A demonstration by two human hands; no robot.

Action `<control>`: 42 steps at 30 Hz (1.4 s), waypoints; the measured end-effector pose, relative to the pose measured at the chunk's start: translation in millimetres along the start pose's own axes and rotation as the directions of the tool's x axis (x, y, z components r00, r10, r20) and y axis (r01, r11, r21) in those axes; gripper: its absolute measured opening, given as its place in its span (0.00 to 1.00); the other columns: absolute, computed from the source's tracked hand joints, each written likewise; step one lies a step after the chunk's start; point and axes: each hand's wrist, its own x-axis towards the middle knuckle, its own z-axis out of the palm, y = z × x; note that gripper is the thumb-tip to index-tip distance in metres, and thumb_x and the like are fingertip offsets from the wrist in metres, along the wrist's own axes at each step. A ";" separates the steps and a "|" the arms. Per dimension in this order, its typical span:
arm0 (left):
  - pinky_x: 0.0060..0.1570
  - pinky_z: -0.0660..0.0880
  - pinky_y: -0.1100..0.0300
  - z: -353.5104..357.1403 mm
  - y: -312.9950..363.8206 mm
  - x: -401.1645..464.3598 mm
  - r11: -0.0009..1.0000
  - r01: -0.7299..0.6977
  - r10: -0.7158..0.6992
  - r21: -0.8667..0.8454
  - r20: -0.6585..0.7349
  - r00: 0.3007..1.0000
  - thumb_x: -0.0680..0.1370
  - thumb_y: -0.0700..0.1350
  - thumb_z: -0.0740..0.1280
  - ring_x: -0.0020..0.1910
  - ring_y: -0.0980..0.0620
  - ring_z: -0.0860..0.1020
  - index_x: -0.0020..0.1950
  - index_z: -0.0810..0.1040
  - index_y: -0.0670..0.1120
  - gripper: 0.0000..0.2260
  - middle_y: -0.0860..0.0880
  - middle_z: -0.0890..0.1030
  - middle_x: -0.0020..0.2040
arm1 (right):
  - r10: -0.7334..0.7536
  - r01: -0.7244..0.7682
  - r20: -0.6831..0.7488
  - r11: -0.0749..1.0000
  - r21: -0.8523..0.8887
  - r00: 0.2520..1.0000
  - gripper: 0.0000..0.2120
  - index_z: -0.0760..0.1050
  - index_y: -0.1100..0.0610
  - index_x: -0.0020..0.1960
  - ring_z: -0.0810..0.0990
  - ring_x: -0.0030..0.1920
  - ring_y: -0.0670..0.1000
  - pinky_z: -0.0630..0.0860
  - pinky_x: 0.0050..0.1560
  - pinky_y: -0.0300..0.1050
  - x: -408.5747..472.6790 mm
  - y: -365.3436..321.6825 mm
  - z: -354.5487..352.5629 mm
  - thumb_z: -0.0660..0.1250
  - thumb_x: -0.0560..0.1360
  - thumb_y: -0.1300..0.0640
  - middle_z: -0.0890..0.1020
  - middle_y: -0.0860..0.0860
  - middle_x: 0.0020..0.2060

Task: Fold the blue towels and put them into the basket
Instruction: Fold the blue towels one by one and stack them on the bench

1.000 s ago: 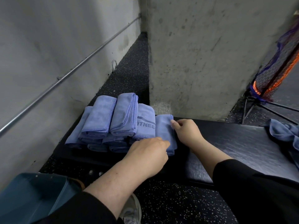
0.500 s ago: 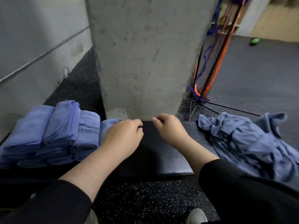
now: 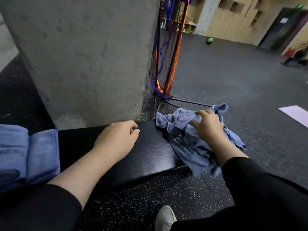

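At the left end of the black padded bench [image 3: 146, 157] we see the folded blue towels [image 3: 28, 155] lying side by side, the nearest one reaching the front edge and partly cut off by the frame. Just right of them our left hand [image 3: 116, 140] hovers over the middle of the bench, fingers loosely curled with nothing in them; whether it touches the padding we cannot tell. Behind the bench stands a concrete pillar [image 3: 86, 60], and at its right corner a black frame strung with orange and purple netting [image 3: 164, 64]. At the bench's right end a crumpled blue towel [image 3: 185, 142] spills over the edge, and our right hand [image 3: 207, 126] rests on top of it, fingers bent into the cloth. No basket is in view.
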 end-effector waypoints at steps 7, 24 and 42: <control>0.56 0.76 0.52 20.6 15.4 13.1 0.999 -0.034 0.036 -0.037 0.055 0.998 0.82 0.53 0.63 0.55 0.50 0.79 0.60 0.80 0.54 0.10 0.56 0.83 0.54 | 0.173 -0.169 -0.063 0.984 0.062 0.983 0.24 0.69 0.51 0.72 0.67 0.70 0.61 0.66 0.64 0.64 17.8 37.8 10.8 0.65 0.79 0.44 0.68 0.52 0.72; 0.56 0.75 0.53 64.3 51.3 26.4 0.984 -0.148 0.161 -0.103 0.128 0.979 0.82 0.54 0.62 0.53 0.53 0.78 0.63 0.79 0.55 0.12 0.56 0.81 0.53 | 0.438 -0.440 0.089 0.831 0.340 0.895 0.25 0.73 0.54 0.69 0.75 0.67 0.60 0.68 0.68 0.63 53.9 88.3 19.3 0.66 0.77 0.42 0.78 0.54 0.66; 0.56 0.73 0.57 80.1 70.6 42.3 0.976 -0.195 0.205 -0.100 0.103 0.973 0.82 0.53 0.63 0.54 0.56 0.77 0.62 0.80 0.55 0.11 0.58 0.80 0.54 | 0.442 -0.443 0.096 0.808 0.388 0.892 0.32 0.65 0.54 0.73 0.76 0.65 0.61 0.69 0.67 0.63 85.7 106.0 33.7 0.71 0.73 0.46 0.79 0.56 0.64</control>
